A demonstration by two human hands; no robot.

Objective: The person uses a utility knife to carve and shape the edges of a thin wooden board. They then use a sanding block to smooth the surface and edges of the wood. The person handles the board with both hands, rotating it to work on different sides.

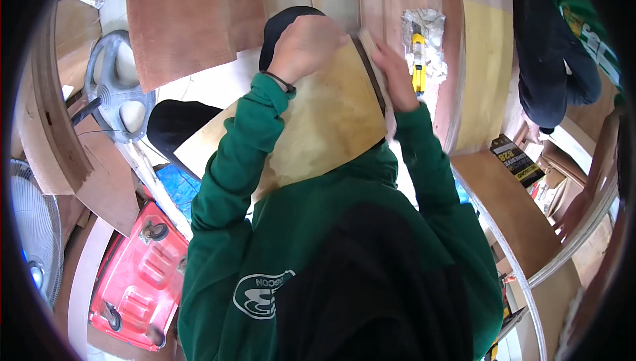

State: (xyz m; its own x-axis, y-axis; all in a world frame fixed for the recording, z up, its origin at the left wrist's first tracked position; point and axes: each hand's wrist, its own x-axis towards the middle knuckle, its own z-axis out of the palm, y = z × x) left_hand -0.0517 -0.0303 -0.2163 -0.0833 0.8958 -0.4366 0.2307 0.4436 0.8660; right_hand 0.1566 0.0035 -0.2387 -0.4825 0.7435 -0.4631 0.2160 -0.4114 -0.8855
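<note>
Left grip (pixel 309 44) blurred over yellowish sheet (pixel 324 119), hold unclear.

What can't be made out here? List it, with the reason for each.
All in the head view:
- Left hand: fingers blurred, so its grip can't be told.
- Right hand: fingertips blurred; contact with the board is unclear.
- Lap: mostly hidden under the board.
- Knife: too small to tell whether its blade is out.
- Fan: cut off by the left rim.
- Co-worker: cut off by the right rim.
</note>
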